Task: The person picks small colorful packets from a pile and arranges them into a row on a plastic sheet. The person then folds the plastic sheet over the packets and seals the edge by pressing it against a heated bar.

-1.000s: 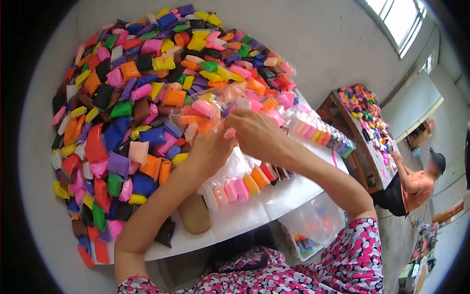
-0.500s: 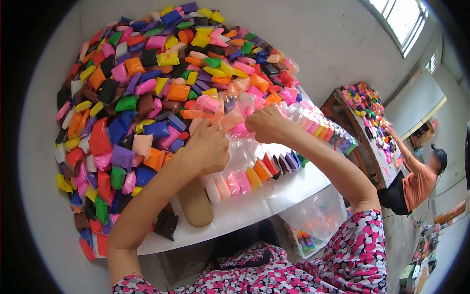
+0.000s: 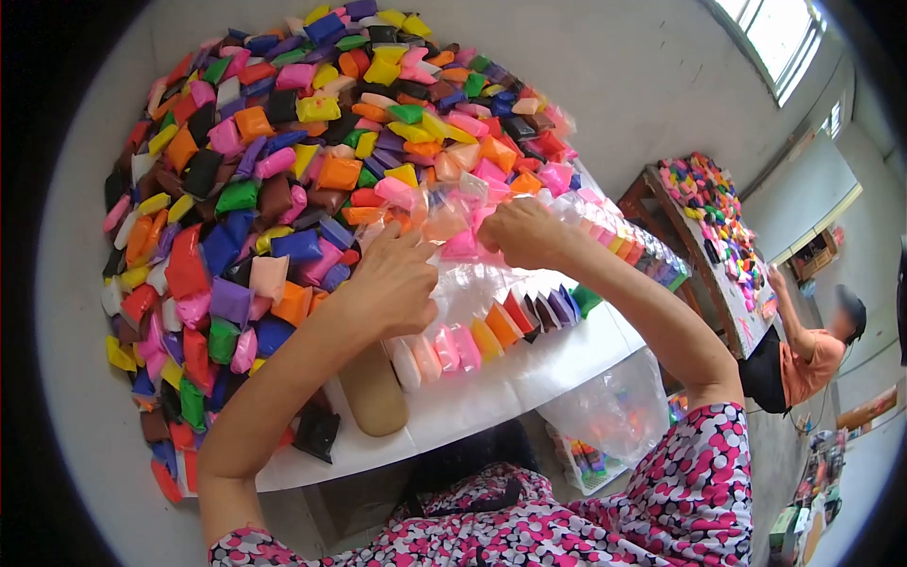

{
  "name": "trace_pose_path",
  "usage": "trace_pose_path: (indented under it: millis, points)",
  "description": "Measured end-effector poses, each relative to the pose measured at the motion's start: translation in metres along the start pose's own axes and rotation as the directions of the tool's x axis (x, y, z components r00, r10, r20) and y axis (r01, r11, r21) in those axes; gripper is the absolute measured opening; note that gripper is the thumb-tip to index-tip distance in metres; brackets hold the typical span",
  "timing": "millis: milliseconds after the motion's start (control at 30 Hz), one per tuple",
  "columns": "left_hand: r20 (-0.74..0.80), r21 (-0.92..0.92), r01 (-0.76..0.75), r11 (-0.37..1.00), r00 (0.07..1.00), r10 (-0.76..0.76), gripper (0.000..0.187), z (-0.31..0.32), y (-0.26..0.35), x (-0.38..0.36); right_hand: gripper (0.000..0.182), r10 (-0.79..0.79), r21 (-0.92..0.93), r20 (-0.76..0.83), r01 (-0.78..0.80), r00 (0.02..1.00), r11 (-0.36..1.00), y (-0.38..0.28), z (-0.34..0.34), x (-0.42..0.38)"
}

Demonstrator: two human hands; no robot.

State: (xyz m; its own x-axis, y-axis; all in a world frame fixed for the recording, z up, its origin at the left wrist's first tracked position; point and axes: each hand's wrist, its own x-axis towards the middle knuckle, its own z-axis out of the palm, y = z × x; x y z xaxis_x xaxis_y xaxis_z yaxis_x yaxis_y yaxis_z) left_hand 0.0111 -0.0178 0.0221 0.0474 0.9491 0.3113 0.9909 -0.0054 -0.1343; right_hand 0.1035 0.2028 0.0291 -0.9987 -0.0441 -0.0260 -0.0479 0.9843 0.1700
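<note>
A clear plastic bag lies at the near edge of a big pile of coloured soft packets. My left hand pinches its left side, fingers bent. With fingers curled in, my right hand grips the bag's right side; its fingertips are partly hidden. Pink and peach packets show through clear film between and beyond the hands. Just below the bag stands a row of packets, running from white through pink, yellow, orange, red and dark tones to green.
A tan oblong object and a black packet lie on the white tabletop. Filled clear bags line the right side. Below the table is a white basket. A co-worker sits at another packet-covered table.
Both hands stay at the bag, and my left fingers look a little straighter. The view has shifted slightly. The co-worker's arm has drawn back a little from the far pile.
</note>
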Motion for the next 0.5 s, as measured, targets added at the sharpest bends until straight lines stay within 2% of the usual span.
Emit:
trace_pose_path:
  millis: [100,200,233,300,400,500]
  points:
    - [0.29,-0.219,0.071,0.973,0.957,-0.005,0.021,-0.009,-0.003,0.022,0.011,0.004,0.067,-0.009,-0.003,1.0,0.998,0.002,-0.003,-0.001]
    - [0.544,-0.356,0.184,0.916,0.838,0.043,0.022,-0.025,-0.005,0.062,0.01,-0.058,0.12,-0.059,0.065,0.997,0.991,0.004,-0.003,-0.006]
    - [0.482,-0.392,0.128,0.911,0.872,0.084,0.021,-0.012,-0.012,0.071,0.011,-0.083,0.135,-0.082,0.093,0.993,0.986,0.005,-0.004,-0.008]
    - [0.347,-0.449,0.012,0.893,0.924,0.162,0.02,0.034,-0.023,0.088,0.013,-0.033,0.135,-0.005,0.033,0.999,0.99,0.006,-0.006,-0.008]
    - [0.323,-0.469,-0.006,0.883,0.93,0.178,0.023,0.061,-0.025,0.094,0.013,0.009,0.166,0.039,-0.015,0.999,0.986,0.013,-0.002,-0.01]
    - [0.189,-0.416,-0.184,0.891,0.94,0.283,0.029,0.088,-0.026,0.085,0.011,0.025,0.186,0.097,-0.043,0.995,0.982,0.011,-0.008,-0.017]
